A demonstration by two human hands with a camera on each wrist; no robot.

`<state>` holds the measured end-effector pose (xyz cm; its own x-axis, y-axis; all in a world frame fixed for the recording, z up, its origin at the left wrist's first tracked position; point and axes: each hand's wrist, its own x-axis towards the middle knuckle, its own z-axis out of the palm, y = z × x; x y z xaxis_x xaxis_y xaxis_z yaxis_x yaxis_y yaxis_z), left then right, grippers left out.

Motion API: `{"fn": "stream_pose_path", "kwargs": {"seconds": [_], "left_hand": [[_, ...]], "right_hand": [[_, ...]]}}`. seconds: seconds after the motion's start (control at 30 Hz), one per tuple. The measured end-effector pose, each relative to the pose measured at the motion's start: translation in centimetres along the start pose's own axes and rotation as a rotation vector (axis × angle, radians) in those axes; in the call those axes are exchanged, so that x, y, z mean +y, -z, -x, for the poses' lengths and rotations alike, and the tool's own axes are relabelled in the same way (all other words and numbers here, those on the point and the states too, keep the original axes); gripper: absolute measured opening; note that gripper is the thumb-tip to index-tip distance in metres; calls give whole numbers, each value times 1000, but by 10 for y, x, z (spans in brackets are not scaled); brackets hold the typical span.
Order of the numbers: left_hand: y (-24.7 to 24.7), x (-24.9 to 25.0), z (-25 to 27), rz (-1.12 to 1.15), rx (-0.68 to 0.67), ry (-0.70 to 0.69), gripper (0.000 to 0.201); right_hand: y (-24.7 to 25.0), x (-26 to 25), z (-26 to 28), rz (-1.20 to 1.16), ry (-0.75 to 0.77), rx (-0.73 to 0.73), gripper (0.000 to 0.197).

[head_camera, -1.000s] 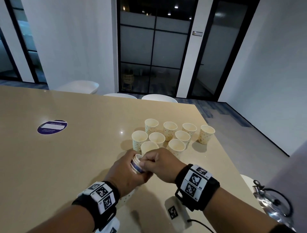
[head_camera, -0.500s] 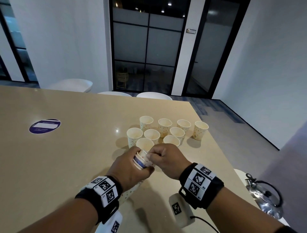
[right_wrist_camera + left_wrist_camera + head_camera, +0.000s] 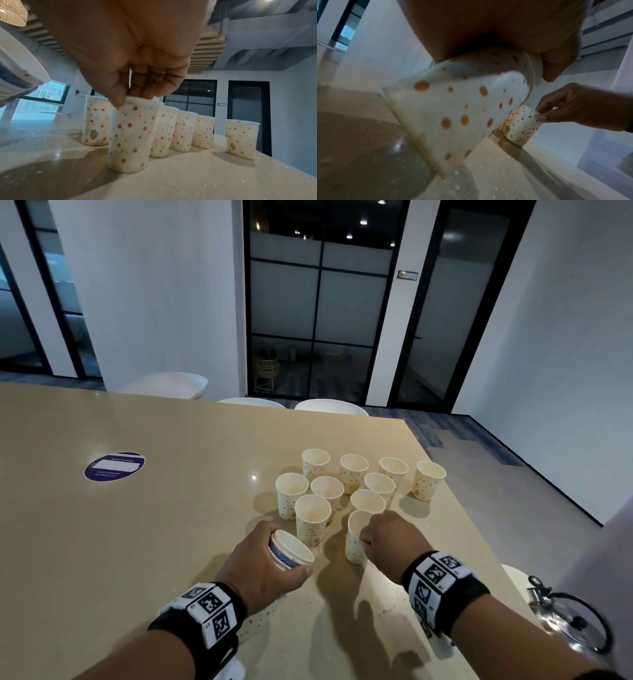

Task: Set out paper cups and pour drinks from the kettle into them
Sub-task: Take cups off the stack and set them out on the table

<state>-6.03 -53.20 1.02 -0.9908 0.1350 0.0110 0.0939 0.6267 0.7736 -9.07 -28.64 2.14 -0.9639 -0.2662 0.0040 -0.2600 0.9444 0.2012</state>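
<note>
Several dotted paper cups (image 3: pixel 352 477) stand upright in a cluster on the beige table (image 3: pixel 137 542). My right hand (image 3: pixel 387 539) pinches the rim of one dotted cup (image 3: pixel 354 539) (image 3: pixel 132 136) that stands on the table at the near side of the cluster. My left hand (image 3: pixel 267 563) grips a tilted stack of nested cups (image 3: pixel 289 549) (image 3: pixel 453 108), its lower end near the tabletop. A steel kettle (image 3: pixel 575 621) with a black handle sits at the far right, apart from both hands.
A round purple sticker (image 3: pixel 114 466) lies on the table to the left. The table's right edge (image 3: pixel 455 501) runs close beside the cups. White chair backs (image 3: pixel 330 407) line the far edge. Glass doors stand behind.
My right hand has pulled one cup off the stack and carried it right and forward down onto the table. My left hand stayed on the stack.
</note>
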Motion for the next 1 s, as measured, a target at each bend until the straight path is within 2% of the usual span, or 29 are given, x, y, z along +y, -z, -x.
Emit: {"fn": "stream_pose_path", "kwargs": {"seconds": [0.13,0.27,0.3,0.37,0.47,0.6,0.73,0.8,0.87,0.93,1.0], "left_hand": [[2,-1,2,-6,-14,15,65],[7,-1,6,1,-13,30,63],[8,0,6,-1,-9,36,63],[12,1,8,9,-1,59,62],[18,3,11,-7,24,95,56],[31,-11,19,-69,45,132,53],[43,-30,35,-120,69,195,53],[50,-37,43,-152,74,218,55],[57,-42,49,-157,91,244,54],[62,-45,51,-141,112,254,52],[65,-45,53,-122,121,253,53]], "right_hand": [[2,-1,0,-4,-19,15,29],[33,-23,4,-323,-5,310,26],[43,-35,4,-426,40,319,22],[58,-63,2,-647,136,196,20],[67,-95,-4,-907,156,-30,14],[58,-114,-17,-1048,127,-127,13],[48,-124,-29,-1196,43,-130,14],[50,-125,-39,-1156,-14,-36,17],[53,-124,-51,-978,-31,116,18],[57,-126,-62,-766,18,235,19],[55,-132,-74,-501,130,250,23]]}}
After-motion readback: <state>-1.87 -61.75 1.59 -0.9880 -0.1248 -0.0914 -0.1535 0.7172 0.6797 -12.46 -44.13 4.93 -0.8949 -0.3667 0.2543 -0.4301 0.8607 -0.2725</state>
